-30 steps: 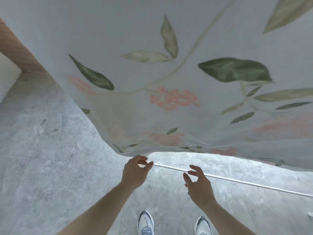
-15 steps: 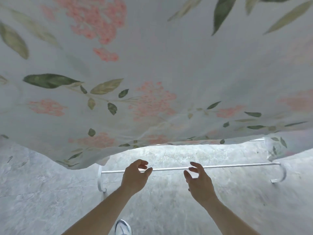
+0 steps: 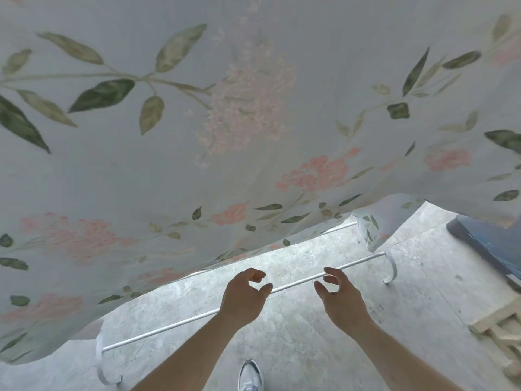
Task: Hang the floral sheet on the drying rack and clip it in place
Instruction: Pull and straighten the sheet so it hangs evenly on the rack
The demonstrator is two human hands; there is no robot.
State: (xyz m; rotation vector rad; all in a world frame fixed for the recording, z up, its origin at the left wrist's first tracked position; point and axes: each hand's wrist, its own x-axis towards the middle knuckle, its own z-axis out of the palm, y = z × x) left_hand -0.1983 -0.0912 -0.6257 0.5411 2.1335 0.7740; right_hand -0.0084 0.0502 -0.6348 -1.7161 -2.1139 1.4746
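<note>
The floral sheet (image 3: 253,122), pale with green leaves and pink blossoms, hangs in front of me and fills the upper two thirds of the head view. Its lower hem billows just above my hands. Under it runs a white base bar of the drying rack (image 3: 169,325), slanting up to the right, with a curved foot at each end. My left hand (image 3: 242,297) and my right hand (image 3: 341,297) hover side by side below the hem, in front of that bar. The fingers of both are loosely curled and hold nothing. No clip shows.
The floor (image 3: 310,348) is grey marble-look tile. A dark blue-grey object (image 3: 490,244) lies at the right edge, with a pale wooden frame (image 3: 501,328) below it. One grey shoe (image 3: 249,373) shows between my forearms. A second white rack bar (image 3: 338,227) peeks out under the hem.
The view has swung, so the rack bar now slants and the blue-grey object and wooden frame have come in at the right. The sheet hangs lower on the left. Both hands keep their pose.
</note>
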